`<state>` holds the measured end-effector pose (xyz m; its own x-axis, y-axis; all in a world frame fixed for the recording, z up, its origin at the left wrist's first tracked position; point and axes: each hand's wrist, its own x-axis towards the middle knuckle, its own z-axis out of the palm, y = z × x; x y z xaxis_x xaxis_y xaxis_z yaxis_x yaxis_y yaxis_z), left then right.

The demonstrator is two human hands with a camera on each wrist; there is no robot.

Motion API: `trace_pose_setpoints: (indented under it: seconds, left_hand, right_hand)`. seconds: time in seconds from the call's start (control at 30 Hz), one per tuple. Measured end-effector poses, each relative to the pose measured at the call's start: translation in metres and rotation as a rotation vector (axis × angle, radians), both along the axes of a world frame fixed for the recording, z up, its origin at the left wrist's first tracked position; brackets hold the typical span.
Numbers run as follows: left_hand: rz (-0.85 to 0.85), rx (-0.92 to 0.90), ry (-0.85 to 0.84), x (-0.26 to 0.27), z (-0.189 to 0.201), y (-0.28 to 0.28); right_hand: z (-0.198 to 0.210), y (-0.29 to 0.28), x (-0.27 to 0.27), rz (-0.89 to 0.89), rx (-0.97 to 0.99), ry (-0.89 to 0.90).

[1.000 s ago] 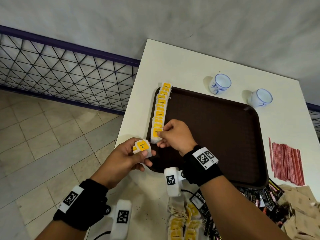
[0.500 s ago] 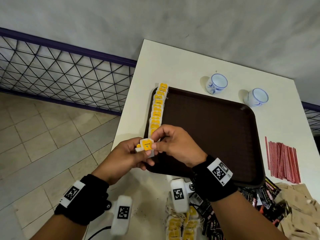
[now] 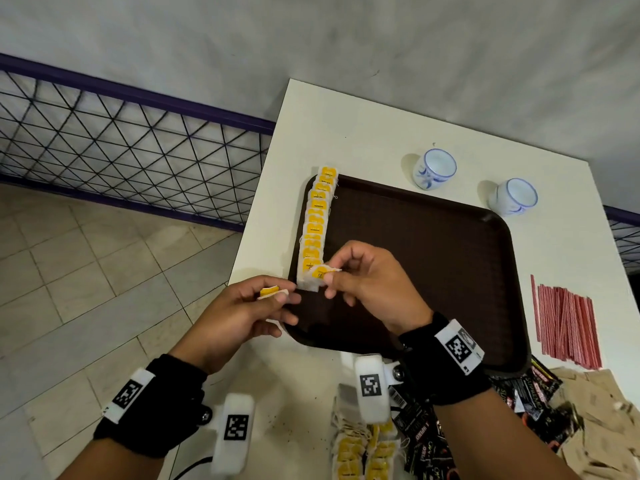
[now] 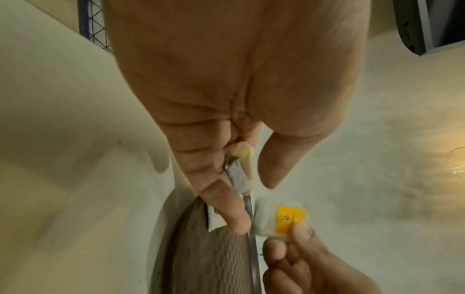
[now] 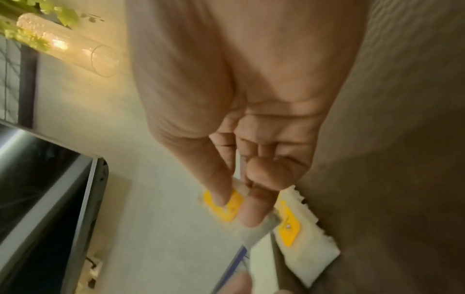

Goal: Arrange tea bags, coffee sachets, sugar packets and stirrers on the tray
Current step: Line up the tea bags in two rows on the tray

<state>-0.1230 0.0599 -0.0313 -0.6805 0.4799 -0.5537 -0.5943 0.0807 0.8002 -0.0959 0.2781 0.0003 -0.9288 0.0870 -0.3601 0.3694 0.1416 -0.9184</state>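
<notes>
Since the earlier frame your hands have drawn apart: half a second ago both met on one small stack of tea bags at the tray's lower left corner, and now each holds its own share. Your right hand (image 3: 363, 289) pinches a single tea bag (image 3: 320, 277) between thumb and fingertips, just below the near end of the row of tea bags (image 3: 317, 223) that runs down the left edge of the brown tray (image 3: 433, 265), in the middle of the frame. The wrist view shows the thumb pressed on the yellow tag. Your left hand (image 3: 239, 313), lower and to the left, has its fingers curled round a few more tea bags (image 3: 270, 293), with a yellow tag showing above the thumb.

Loose tea bags (image 3: 363, 452) lie at the bottom centre, with black coffee sachets (image 3: 426, 441) beside them and brown sugar packets (image 3: 595, 417) at the lower right. Red stirrers (image 3: 564, 327) lie on the white table (image 3: 363, 133) just right of the tray. Two blue-and-white cups (image 3: 434, 168) stand above the tray's top edge.
</notes>
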Motion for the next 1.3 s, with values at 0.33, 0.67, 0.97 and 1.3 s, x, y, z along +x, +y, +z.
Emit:
trace_pose_setpoints:
  seconds: [0.33, 0.67, 0.97, 1.3]
  left_hand:
    - [0.07, -0.041, 0.059, 0.006, -0.003, -0.009]
    - [0.057, -0.079, 0.119, 0.008, -0.002, -0.009]
    - [-0.001, -0.178, 0.268, 0.012, -0.006, -0.008]
    - [-0.008, -0.135, 0.265, 0.013, -0.008, -0.005]
  right_hand:
    - [-0.023, -0.006, -0.005, 0.021, 0.013, -0.188]
    - [-0.041, -0.02, -0.024, -0.033, 0.081, -0.205]
    - [-0.05, -0.022, -0.024, -0.064, 0.134, -0.222]
    - [-0.035, -0.02, -0.018, -0.129, 0.323, -0.121]
